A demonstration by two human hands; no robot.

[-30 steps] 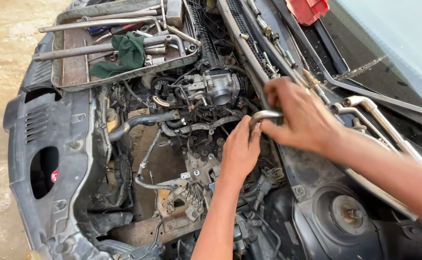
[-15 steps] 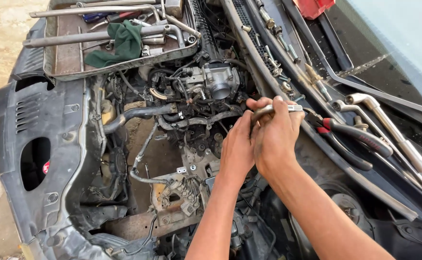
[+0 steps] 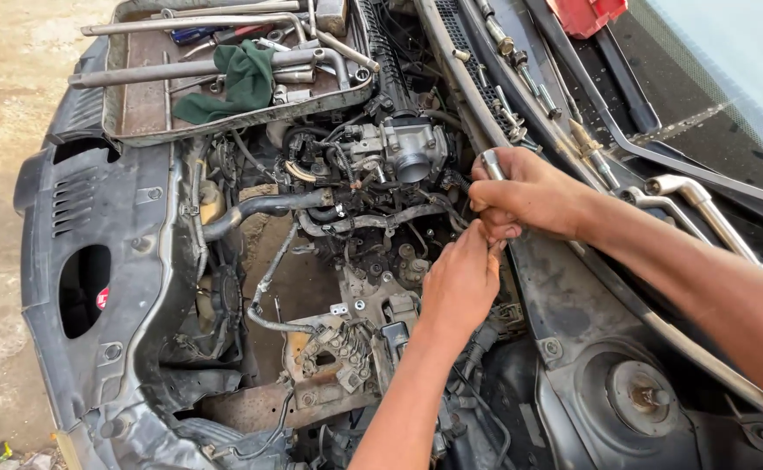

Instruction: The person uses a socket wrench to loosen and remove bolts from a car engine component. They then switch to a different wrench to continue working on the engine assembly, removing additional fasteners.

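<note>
A grimy open engine bay [image 3: 312, 287] is seen. A smooth metal tool [image 3: 491, 163] is gripped in the closed right hand [image 3: 529, 196] beside the throttle body [image 3: 407, 152]. The left hand [image 3: 461, 283] is curled just below; its hold cannot be told.

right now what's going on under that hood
A person leans over an open car engine bay with both bare hands deep in the middle. The right hand grips a metal tool by its shiny handle, and the left hand sits just below it, fingertips meeting the right hand. Just left of them is the throttle body. A tray of long tools and a green rag rests across the front.
</note>
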